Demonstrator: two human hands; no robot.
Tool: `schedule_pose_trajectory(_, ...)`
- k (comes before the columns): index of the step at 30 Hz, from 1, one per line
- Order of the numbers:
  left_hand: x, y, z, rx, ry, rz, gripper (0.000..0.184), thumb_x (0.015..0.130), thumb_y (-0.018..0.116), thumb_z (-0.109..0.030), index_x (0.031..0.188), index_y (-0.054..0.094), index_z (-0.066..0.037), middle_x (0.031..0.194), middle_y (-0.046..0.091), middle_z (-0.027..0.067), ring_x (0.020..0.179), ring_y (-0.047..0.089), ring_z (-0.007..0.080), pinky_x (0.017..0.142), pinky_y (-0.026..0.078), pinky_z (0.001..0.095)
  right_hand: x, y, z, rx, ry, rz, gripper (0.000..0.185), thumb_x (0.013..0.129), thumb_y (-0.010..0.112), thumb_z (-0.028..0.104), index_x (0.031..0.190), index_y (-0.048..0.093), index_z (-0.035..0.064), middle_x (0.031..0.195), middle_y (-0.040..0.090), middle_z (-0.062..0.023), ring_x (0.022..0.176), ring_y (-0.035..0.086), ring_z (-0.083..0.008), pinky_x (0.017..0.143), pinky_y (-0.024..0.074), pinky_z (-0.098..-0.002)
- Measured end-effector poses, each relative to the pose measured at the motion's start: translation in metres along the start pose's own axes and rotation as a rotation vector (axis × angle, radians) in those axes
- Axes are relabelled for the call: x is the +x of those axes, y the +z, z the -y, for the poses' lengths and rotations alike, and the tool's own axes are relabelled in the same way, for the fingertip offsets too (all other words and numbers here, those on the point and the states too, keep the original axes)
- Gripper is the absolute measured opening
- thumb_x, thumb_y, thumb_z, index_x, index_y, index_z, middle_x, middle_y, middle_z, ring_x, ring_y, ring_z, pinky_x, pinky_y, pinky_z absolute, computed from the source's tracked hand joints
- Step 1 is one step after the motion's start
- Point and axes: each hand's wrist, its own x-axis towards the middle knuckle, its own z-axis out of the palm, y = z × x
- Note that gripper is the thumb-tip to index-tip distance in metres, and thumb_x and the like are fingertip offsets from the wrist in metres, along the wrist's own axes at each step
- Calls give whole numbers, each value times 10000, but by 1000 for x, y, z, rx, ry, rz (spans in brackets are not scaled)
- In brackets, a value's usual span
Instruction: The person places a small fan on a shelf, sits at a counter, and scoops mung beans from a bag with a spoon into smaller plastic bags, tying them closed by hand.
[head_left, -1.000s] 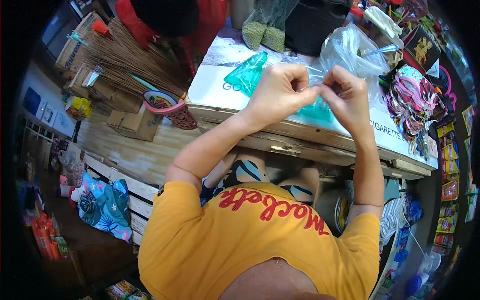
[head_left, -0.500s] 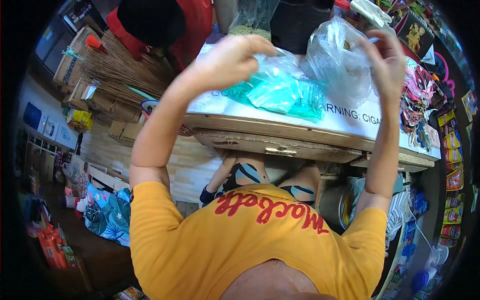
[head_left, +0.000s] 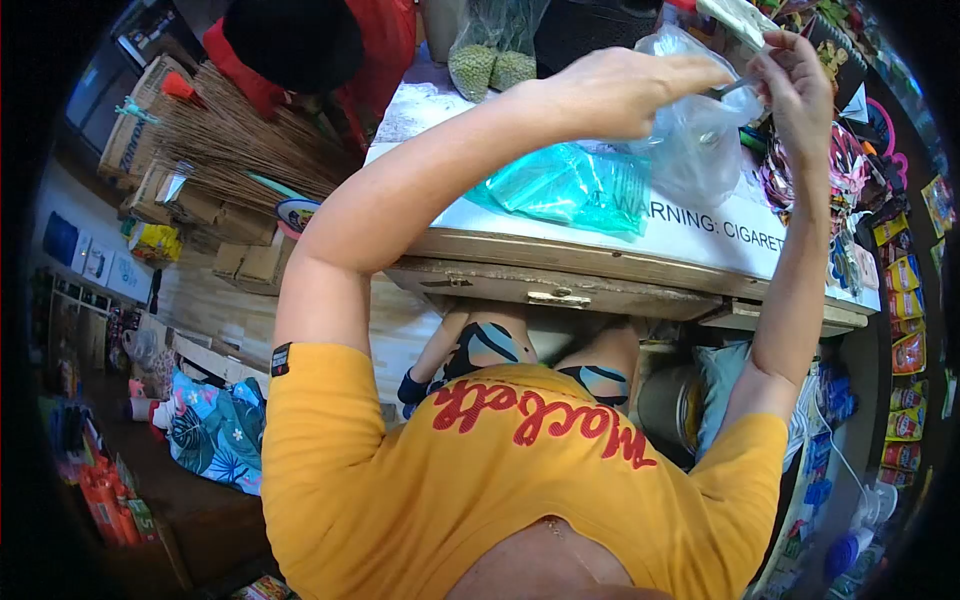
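My left hand [head_left: 665,92] reaches across the table with its fingers stretched out to the right, over the top of a clear plastic bag [head_left: 695,165]. Whether its fingertips touch the bag I cannot tell. Facing it, my right hand [head_left: 797,85] has thumb and fingers pinched together at a thin greyish strip [head_left: 740,86], whose kind I cannot make out. The clear bag stands bunched up below both hands. A flat green plastic packet [head_left: 570,190] lies in front of it, partly beneath my left forearm.
Greenish round fruits in a clear bag [head_left: 492,68] are at the back of the white-topped table [head_left: 440,215]. A person in red [head_left: 385,50] is at the far left, near a stick broom [head_left: 250,130]. Pink-and-black packets [head_left: 845,165] crowd the right edge; sachets [head_left: 905,310] hang beyond.
My left hand has moved right, from over the green packet to over the clear bag. My right hand has shifted slightly right and up. The bagged fruits show more fully now.
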Motion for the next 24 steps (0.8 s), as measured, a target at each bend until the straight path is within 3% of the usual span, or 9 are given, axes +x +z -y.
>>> schedule_pose_trajectory(4,4,13,3,101,-52,284,581,708,478,61,1261,469,-120,1054,615,207,991,590,371,818,488,446,-1,-15,16,-50,24,34,207,878,560,57,1076,540,2,830,604,-36,622,519,-51,535,394,-187)
schedule_pose_trajectory(11,-3,4,11,-197,-223,89,292,735,571,-30,1011,477,-43,874,608,177,828,600,385,706,461,425,-16,7,-15,214,313,-62,214,827,555,28,1031,501,-12,790,628,-92,540,573,-107,479,459,-214)
schedule_pose_trajectory(12,-4,-2,12,-222,-173,24,257,742,621,-87,931,452,-44,818,580,159,755,598,350,662,449,395,-16,4,-18,259,328,-87,205,823,559,21,1017,499,-11,790,631,-99,542,579,-113,481,468,-222)
schedule_pose_trajectory(13,-4,-10,13,-216,-175,52,206,750,627,-85,881,473,-44,813,591,118,741,618,253,644,453,368,-16,1,-22,304,345,-114,197,820,563,15,1003,497,-9,789,634,-107,544,585,-119,482,476,-229)
schedule_pose_trajectory(15,-3,-20,18,-335,-275,163,155,753,622,-69,856,511,-39,844,616,72,724,597,160,624,452,340,-18,4,-31,354,349,-94,185,815,578,4,968,474,3,789,639,-133,557,608,-149,490,499,-242)
schedule_pose_trajectory(16,-3,-16,26,-329,-211,55,108,692,620,-96,786,601,-46,765,640,139,775,640,303,687,487,376,-21,9,-33,387,366,-93,188,816,579,3,967,468,6,786,639,-136,562,612,-154,491,501,-243)
schedule_pose_trajectory(19,3,-22,38,-318,-105,-3,164,676,589,-61,836,618,-39,802,658,104,788,634,263,699,479,362,-25,7,-38,464,414,-116,192,821,575,-14,963,451,19,793,637,-151,581,625,-181,498,517,-261)
schedule_pose_trajectory(20,3,-33,32,-292,-182,58,152,717,551,16,815,661,52,829,628,180,850,620,302,770,479,356,-26,5,-43,486,429,-131,189,821,573,-18,960,451,21,796,637,-154,584,626,-185,502,521,-265)
schedule_pose_trajectory(24,13,-49,38,-301,-242,103,239,701,495,54,852,680,37,840,647,188,797,638,298,736,502,336,-27,-7,-55,552,471,-222,166,834,555,-33,959,450,-1,822,632,-174,623,640,-210,533,544,-283)
